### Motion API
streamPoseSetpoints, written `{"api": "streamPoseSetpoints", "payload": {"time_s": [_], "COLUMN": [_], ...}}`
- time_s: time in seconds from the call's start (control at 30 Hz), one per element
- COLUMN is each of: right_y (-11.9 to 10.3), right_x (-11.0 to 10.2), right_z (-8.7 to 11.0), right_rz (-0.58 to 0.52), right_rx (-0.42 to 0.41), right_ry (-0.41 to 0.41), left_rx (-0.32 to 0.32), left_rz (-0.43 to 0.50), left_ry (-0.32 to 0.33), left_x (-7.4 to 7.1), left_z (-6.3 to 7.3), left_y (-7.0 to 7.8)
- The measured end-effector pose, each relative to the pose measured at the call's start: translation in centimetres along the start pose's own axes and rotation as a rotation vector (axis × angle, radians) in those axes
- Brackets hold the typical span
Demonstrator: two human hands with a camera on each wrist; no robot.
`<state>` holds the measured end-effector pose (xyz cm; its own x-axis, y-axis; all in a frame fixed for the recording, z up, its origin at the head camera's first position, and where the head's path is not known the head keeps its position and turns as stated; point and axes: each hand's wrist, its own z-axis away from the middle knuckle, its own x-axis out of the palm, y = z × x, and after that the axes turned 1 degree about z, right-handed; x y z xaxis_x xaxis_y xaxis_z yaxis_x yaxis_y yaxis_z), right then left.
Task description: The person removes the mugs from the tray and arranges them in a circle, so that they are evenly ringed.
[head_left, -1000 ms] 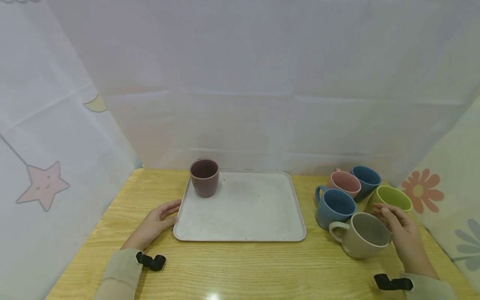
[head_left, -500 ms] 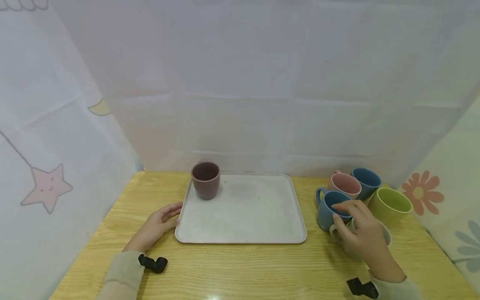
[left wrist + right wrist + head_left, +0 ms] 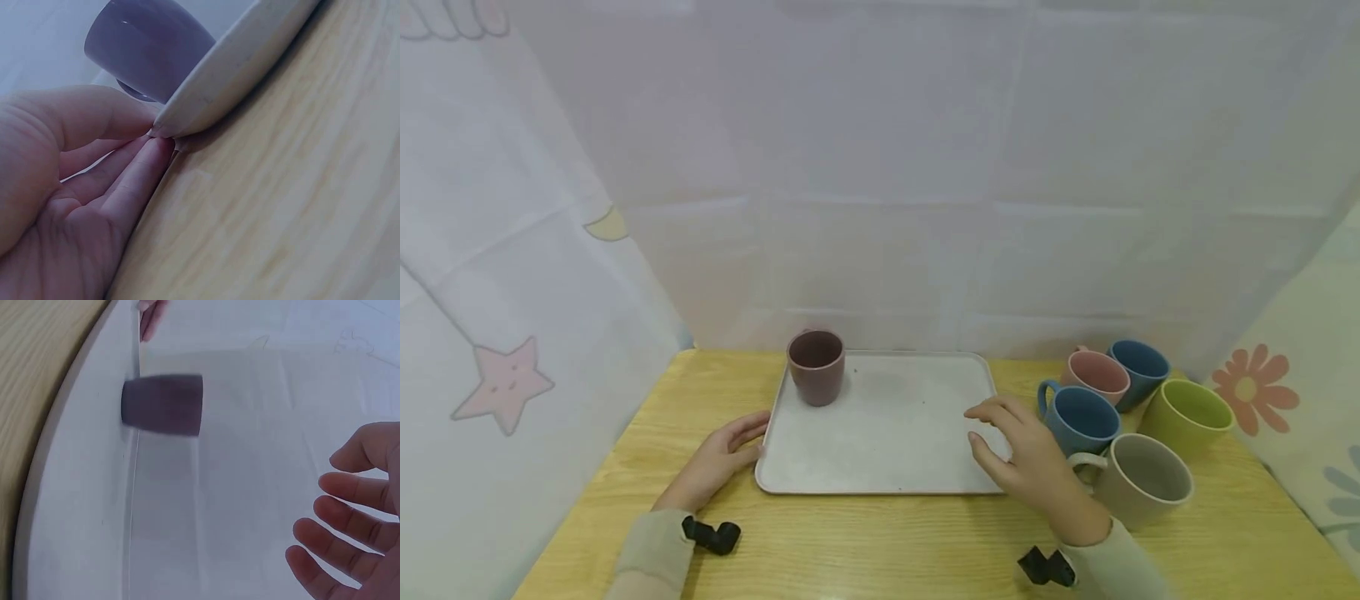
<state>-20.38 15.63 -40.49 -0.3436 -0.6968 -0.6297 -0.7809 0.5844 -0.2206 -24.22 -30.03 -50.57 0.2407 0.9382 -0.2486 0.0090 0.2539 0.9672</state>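
Observation:
A white rectangular tray (image 3: 887, 442) lies on the table with a dull purple mug (image 3: 817, 368) upright at its far left corner. My left hand (image 3: 718, 460) pinches the tray's left rim between thumb and fingers, as the left wrist view shows at the tray edge (image 3: 206, 94). My right hand (image 3: 1033, 462) hovers over the tray's right edge, fingers spread and loosely bent, holding nothing. Just right of it stand a beige mug (image 3: 1150, 479), a blue mug (image 3: 1078, 421) and a green mug (image 3: 1187, 421).
Behind these are a pink mug (image 3: 1097, 375) and a darker blue mug (image 3: 1138, 375), grouped closely. The wooden table (image 3: 850, 542) ends at a pale cloth backdrop (image 3: 880, 208). More cloth hangs along both sides.
My right hand has moved left from the beige and green mugs, past the blue mug, to the tray's right edge. My left hand stays at the tray's left rim.

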Motion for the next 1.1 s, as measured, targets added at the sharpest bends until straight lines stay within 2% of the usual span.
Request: {"api": "streamPoseSetpoints", "payload": {"time_s": [0.1, 0.2, 0.37, 0.5, 0.7, 0.8, 0.97, 1.1], "right_y": [-0.5, -0.6, -0.4, -0.2, 0.1, 0.3, 0.4, 0.4], "right_x": [1.9, 4.2, 8.6, 11.9, 15.5, 17.1, 19.6, 20.6], "right_z": [-1.1, -2.3, -3.9, -5.2, -7.1, -7.8, -8.9, -10.0], "right_rz": [-0.108, -0.269, -0.485, -0.577, -0.656, -0.697, -0.731, -0.745], "right_rx": [0.041, 0.131, 0.370, 0.533, 0.697, 0.741, 0.739, 0.766], "right_ry": [-0.039, -0.080, -0.127, -0.160, -0.158, -0.145, -0.155, -0.178], "left_rx": [0.004, 0.013, 0.003, -0.012, 0.017, 0.024, 0.015, 0.018], "left_rz": [0.007, 0.010, 0.014, 0.027, 0.032, 0.041, 0.031, 0.004], "left_ry": [0.010, 0.014, 0.029, 0.027, 0.028, 0.020, 0.022, 0.033], "left_x": [-0.2, -0.4, -0.6, -0.4, -0.1, 0.0, 0.0, 0.4], "left_z": [0.3, 0.3, 0.6, 0.7, 0.5, 0.3, 0.3, 0.2], "left_y": [0.0, -0.1, -0.4, -0.6, -0.5, -0.4, -0.3, 0.1]}}
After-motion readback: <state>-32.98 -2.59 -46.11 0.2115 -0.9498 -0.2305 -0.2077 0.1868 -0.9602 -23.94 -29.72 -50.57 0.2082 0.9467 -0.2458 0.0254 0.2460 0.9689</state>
